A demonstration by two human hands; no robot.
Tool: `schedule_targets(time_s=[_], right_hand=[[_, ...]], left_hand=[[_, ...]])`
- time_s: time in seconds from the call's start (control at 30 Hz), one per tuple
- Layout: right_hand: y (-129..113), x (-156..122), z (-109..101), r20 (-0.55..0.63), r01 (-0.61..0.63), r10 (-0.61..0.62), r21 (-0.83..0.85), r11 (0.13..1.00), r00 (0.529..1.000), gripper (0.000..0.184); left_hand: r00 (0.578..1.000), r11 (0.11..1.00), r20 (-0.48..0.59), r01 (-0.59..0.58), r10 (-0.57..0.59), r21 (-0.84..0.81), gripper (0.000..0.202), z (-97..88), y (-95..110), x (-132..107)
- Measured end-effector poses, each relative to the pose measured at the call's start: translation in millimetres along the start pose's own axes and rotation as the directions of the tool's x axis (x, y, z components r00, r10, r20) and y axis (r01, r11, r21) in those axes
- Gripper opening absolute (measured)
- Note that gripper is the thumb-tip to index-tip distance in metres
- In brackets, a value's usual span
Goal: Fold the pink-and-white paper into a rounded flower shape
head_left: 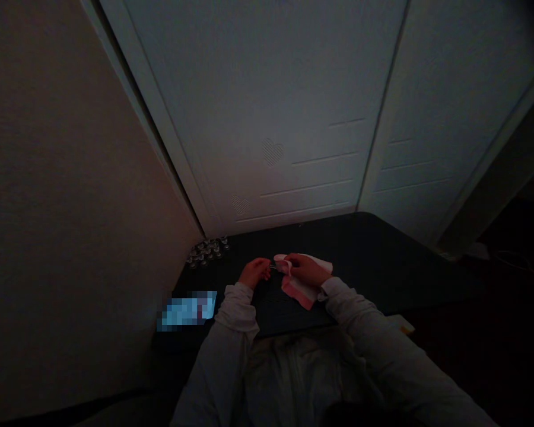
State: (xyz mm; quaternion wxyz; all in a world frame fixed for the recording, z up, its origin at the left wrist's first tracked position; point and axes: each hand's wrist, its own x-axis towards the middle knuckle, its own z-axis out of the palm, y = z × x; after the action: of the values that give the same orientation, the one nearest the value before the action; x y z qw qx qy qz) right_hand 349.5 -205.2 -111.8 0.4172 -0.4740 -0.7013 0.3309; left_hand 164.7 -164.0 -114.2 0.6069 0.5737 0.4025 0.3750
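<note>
Over the dark table, my left hand [255, 273] has its fingers closed in a pinch on one end of a small shiny metal piece [273, 267]. Its exact kind is too small and dim to make out. My right hand [310, 271] is closed on a pink and white cloth [299, 295], beside the other end of the metal piece. The cloth drapes below and behind the right fingers. Whether it wraps the metal end cannot be told, since folds and fingers hide that spot.
Several small shiny metal pieces [207, 251] stand together at the dark table's [360, 255] far left corner. A lit, blurred screen [187, 311] lies at the left edge. White panels with heart patterns [273, 152] rise behind. A pale object [399, 324] shows beyond my right sleeve.
</note>
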Motion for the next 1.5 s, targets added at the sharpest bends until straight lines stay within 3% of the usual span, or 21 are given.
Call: schedule_targets(time_s=[0.83, 1.3, 1.5], right_hand=[[-3, 0, 0, 0.015, -0.006, 0.007, -0.046, 0.999, 1.000, 0.016], [-11, -1, -4, 0.036, 0.002, 0.000, -0.050, 0.999, 0.999, 0.028], [-8, 0, -1, 0.018, 0.043, -0.043, 0.020, 0.999, 0.999, 0.034]], left_hand=[[0.999, 0.999, -0.018, -0.039, 0.039, 0.020, 0.034, 0.0, -2, 1], [1.000, 1.000, -0.014, -0.016, 0.016, -0.002, 0.035, 0.9, 1, 0], [0.999, 1.000, -0.022, -0.024, 0.024, 0.013, 0.033, -0.1, 0, 0]])
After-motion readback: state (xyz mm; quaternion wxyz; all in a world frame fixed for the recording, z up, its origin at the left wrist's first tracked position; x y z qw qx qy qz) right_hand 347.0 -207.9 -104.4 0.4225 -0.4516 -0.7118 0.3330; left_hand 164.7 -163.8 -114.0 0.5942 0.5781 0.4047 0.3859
